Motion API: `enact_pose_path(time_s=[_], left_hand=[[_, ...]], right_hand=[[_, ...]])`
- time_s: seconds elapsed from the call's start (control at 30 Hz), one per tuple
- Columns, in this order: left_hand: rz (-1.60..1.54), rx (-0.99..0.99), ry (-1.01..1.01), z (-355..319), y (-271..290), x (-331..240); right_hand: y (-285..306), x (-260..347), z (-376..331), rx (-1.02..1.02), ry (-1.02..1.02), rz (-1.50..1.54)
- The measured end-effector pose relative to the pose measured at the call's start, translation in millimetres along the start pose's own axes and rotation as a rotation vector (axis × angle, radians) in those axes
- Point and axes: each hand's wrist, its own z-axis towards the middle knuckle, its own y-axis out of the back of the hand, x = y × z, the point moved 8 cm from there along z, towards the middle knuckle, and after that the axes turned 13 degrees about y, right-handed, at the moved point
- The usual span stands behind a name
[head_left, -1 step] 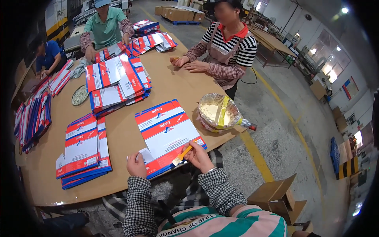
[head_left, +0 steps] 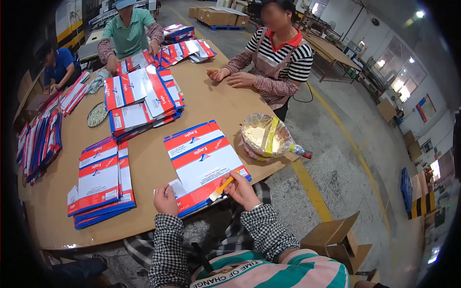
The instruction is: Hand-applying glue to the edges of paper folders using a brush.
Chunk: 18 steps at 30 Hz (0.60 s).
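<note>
A flat printed carton sheet (head_left: 206, 165), red, white and blue, lies before me at the table's near edge. My left hand (head_left: 166, 200) is closed at its lower left corner, thumb and fingers pinching a white flap there. In my right hand (head_left: 242, 191) is a paintbrush (head_left: 220, 188) with a yellow handle, its pale bristles pointing down left over the sheet's lower edge. To the right of the sheet stands a plastic-lined bowl (head_left: 264, 137) of cream-coloured paste, with yellow tape across it.
A stack of similar cartons (head_left: 98, 180) lies to my left, and a taller pile (head_left: 141, 98) farther off. Beyond it sits a round dish (head_left: 97, 115). Across the brown table (head_left: 211, 103), several people sit or stand. An open cardboard box (head_left: 336, 240) is on the floor at right.
</note>
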Motion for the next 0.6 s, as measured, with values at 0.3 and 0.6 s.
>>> enact_pose_path(time_s=[0.3,0.6], left_hand=[[-0.005,0.013,-0.006,-1.5,2.6,-11.8],[-0.061,0.022,-0.031,-4.1,2.4,-11.8]], right_hand=[[-4.1,2.9,1.1,-0.021,0.008,-0.065],[-4.1,3.3,-2.3,-0.036,-0.005,-0.065]])
